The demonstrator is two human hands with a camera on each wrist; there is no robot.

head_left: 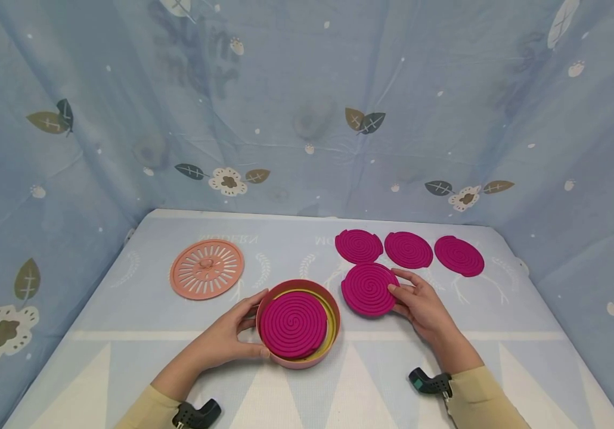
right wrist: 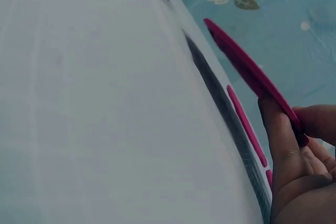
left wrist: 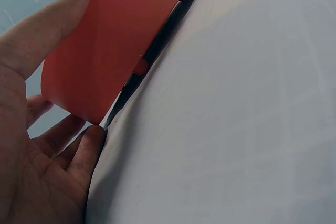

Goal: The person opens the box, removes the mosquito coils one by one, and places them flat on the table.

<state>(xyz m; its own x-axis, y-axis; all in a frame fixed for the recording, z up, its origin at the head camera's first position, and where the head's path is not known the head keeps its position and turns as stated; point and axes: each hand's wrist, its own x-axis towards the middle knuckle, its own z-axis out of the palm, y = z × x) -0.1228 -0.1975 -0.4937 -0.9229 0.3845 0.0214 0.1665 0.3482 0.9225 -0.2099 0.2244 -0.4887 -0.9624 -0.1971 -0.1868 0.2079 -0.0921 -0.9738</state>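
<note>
A round salmon-coloured mosquito coil box (head_left: 335, 310) with a yellow inside stands on the table, a magenta spiral mosquito coil (head_left: 293, 325) lying in it. My left hand (head_left: 230, 330) holds the box at its left side, thumb near the front and fingers behind; its smooth red-orange wall (left wrist: 113, 40) fills the upper part of the left wrist view. Right of the box, my right hand (head_left: 422, 301) pinches another mosquito coil (head_left: 368, 289) by its right edge. This coil (right wrist: 247, 72) is tilted and raised off the table in the right wrist view.
Along the back right lie a left coil (head_left: 359, 246), a middle coil (head_left: 408, 249) and a right coil (head_left: 459, 256) in a row. A slotted round lid (head_left: 207, 286) with a small knob lies at the back left. Patterned blue cloth (head_left: 307, 77) hangs behind the table.
</note>
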